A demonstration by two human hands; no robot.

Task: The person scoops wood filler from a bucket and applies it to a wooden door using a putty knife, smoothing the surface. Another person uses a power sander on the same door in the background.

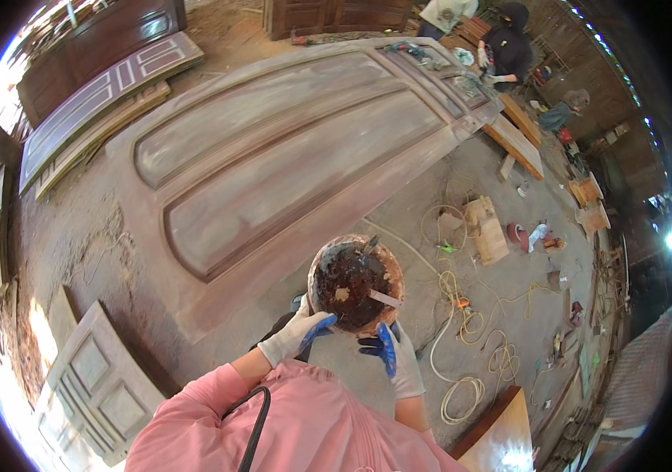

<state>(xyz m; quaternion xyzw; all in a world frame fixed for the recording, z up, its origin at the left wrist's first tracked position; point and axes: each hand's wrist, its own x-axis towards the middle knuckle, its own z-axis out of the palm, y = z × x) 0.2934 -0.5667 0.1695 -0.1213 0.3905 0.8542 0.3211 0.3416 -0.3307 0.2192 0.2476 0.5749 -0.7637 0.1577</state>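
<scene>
A round bucket [322,263] with a stained, crusted rim is in front of me, beside the near edge of a large wooden door. Dark brown residue coats its inside, and a flat, pale strip [385,298] lies across the right part of its mouth. I wear white gloves with blue palms. My left hand [296,333] grips the bucket's near left side, fingers against the wall. At its near right side my right hand [399,358] holds on, thumb by the rim and fingers bent below it. The bucket's underside is hidden.
The large panelled door [289,157] lies flat ahead. Coiled pale cords and hose [462,397] spread over the floor at right, near a wooden block [486,230]. Smaller doors [100,377] stand at left. Two people [506,47] work at the door's far end.
</scene>
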